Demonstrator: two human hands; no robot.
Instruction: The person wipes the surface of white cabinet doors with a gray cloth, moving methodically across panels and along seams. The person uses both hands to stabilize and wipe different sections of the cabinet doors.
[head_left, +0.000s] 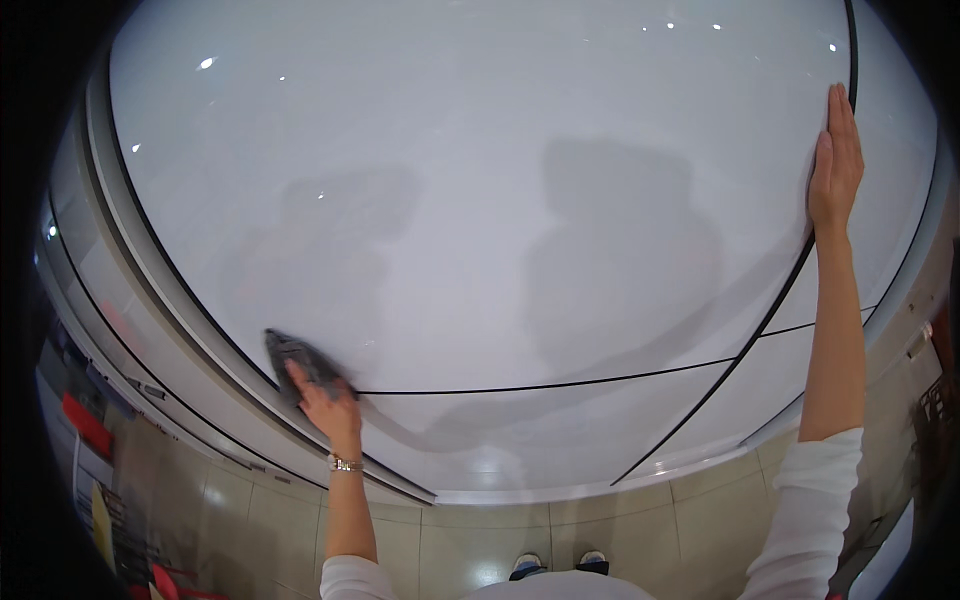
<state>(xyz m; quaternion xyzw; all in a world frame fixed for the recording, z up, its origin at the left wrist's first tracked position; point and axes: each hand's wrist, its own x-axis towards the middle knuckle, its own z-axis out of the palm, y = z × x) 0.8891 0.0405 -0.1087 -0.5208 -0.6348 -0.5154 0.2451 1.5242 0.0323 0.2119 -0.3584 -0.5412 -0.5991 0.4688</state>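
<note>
In front of me stands a large glossy white panel (465, 262), divided by thin black seams and showing soft shadows and small light reflections. My left hand (330, 405), with a metal watch at the wrist, presses a dark grey cloth (300, 360) to the panel's lower left, where two black seams meet. The cloth is slightly blurred and bunched under the fingers. Higher up on the right, my right hand (838, 169) lies flat beside the thick black seam (780, 304). Its fingers are straight and close together, and it holds nothing.
A grey and white vertical frame (161, 281) runs along the panel's left side. Beige floor tiles (480, 536) lie below, with my shoes (592, 559) near the bottom. Red items (88, 426) and racks are at lower left; a dark rack (934, 409) is at far right.
</note>
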